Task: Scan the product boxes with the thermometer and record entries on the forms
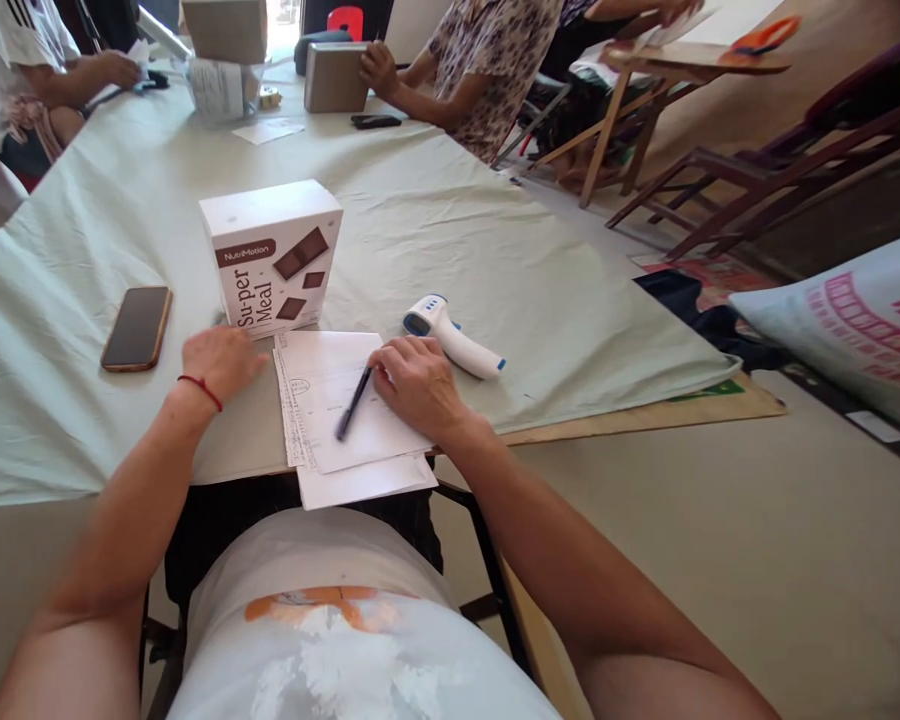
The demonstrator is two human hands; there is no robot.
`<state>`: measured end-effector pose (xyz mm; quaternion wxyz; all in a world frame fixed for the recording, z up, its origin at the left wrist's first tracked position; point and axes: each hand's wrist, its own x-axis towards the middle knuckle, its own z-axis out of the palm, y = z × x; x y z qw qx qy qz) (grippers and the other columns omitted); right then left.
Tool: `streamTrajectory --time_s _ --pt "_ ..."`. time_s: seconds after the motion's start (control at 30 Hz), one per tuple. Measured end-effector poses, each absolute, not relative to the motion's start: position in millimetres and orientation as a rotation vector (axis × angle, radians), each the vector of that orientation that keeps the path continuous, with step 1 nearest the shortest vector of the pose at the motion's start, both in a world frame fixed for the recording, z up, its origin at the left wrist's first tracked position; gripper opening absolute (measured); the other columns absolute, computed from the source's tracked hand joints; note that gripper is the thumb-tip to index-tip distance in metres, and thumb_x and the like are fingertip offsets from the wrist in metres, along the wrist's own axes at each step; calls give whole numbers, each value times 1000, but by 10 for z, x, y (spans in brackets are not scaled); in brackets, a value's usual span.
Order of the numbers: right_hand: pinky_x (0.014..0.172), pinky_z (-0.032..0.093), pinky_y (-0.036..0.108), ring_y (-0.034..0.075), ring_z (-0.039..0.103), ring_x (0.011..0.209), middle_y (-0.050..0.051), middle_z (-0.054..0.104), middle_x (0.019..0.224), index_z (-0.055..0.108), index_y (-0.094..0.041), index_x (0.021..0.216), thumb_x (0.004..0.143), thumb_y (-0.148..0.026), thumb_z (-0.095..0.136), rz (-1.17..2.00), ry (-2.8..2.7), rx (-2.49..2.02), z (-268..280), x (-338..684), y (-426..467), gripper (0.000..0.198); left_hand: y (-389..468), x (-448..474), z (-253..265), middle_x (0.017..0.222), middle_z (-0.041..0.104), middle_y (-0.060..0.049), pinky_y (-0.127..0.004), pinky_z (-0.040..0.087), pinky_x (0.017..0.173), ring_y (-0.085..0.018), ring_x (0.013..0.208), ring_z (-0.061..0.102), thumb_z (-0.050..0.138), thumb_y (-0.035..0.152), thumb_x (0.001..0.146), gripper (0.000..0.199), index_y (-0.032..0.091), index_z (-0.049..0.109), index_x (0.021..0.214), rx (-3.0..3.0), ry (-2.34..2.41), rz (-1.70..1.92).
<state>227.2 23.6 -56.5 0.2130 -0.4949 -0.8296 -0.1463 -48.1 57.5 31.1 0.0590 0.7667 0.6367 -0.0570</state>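
A small stack of white papers (379, 440), some with print along the left edge, lies under and to the left of the right hand (418, 385), its lowest sheet jutting past the table edge. A dark pen (354, 403) slants across the top sheet, its upper end at the right hand's fingertips. Those fingers are bent and slightly spread, resting on the paper; whether they grip the pen I cannot tell. The left hand (221, 365), wearing a red bracelet (200, 390), is half open, with the thumb apart from the fingers. Just beyond it stands a white and brown "Su-per Meal" box (277, 265); contact between them is unclear. A phone (136, 328) lies left of this hand, and a white and blue thermometer gun (454, 338) just beyond the right one. Pale green, creased cloth (420, 220) covers the table. Well beyond both hands, a person in a patterned shirt (487, 70) holds a brown box (337, 78). Far right of the right hand are a wooden chair (750, 178) and a printed sack (855, 310).
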Motion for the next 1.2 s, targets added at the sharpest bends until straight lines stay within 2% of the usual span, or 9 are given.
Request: streamTrajectory --time_s 0.1,0.2,0.33,0.57,0.67,0.83,1.0,1.1,1.2 --pt "84 35 36 24 55 87 8 67 88 67 -18 87 95 -13 51 -398 -2356 -1364 -539 2272 231 19 492 -367 237 108 75 -9 -38 52 85 -31 107 69 61 48 97 38 18 71 119 2467 1486 -204" --pt "85 34 36 24 55 89 9 67 90 70 -17 94 95 -11 49 -451 -2399 -1364 -492 2239 223 22 423 -246 173 123 73 -9 -38 50 86 -30 114 67 55 41 101 41 20 63 136 2543 1353 -215" --pt "84 34 35 21 55 86 7 67 93 73 -22 109 100 -8 46 -527 -2570 -1177 -379 2234 262 32 381 -191 181 132 69 -9 -38 49 85 -31 120 65 52 40 102 42 19 62 137 2564 1329 -246" --pt "78 38 34 19 56 81 6 66 88 68 -16 92 101 -11 49 -486 -3071 -856 -15 2290 492 22 412 -229 207 117 74 -14 -39 48 77 -35 111 68 56 58 98 55 16 62 134 2566 1369 -374" --pt "72 37 33 18 53 76 5 64 86 64 -17 91 99 -7 49 -447 -3228 -786 91 2189 552 19 405 -220 194 112 74 -14 -39 47 77 -37 107 69 57 69 93 71 17 56 141 2553 1385 -398" --pt "72 38 32 16 47 72 3 58 77 58 -17 82 91 1 48 -327 -3376 -554 168 2045 622 23 356 -188 193 109 74 -19 -40 49 78 -41 102 70 58 89 77 103 13 48 145 2563 1375 -432" --pt "68 37 31 14 42 69 2 54 74 52 -19 75 86 -9 55 -126 -3142 -810 291 2080 823 16 322 -156 166 106 73 -23 -42 50 82 -43 101 70 61 98 63 122 8 44 144 2578 1358 -440" --pt "68 37 29 12 42 67 -1 53 73 49 -19 72 77 -11 56 44 -2641 -1039 461 1949 887 12 314 -146 157 106 73 -25 -44 50 84 -44 102 69 60 98 63 125 5 42 145 2600 1346 -430" --pt "72 40 28 10 45 70 -3 51 73 50 -18 73 77 -11 53 303 -2241 -1031 712 1611 833 8 309 -138 167 106 73 -25 -44 50 85 -45 101 69 62 98 62 128 4 41 147 2603 1348 -443"
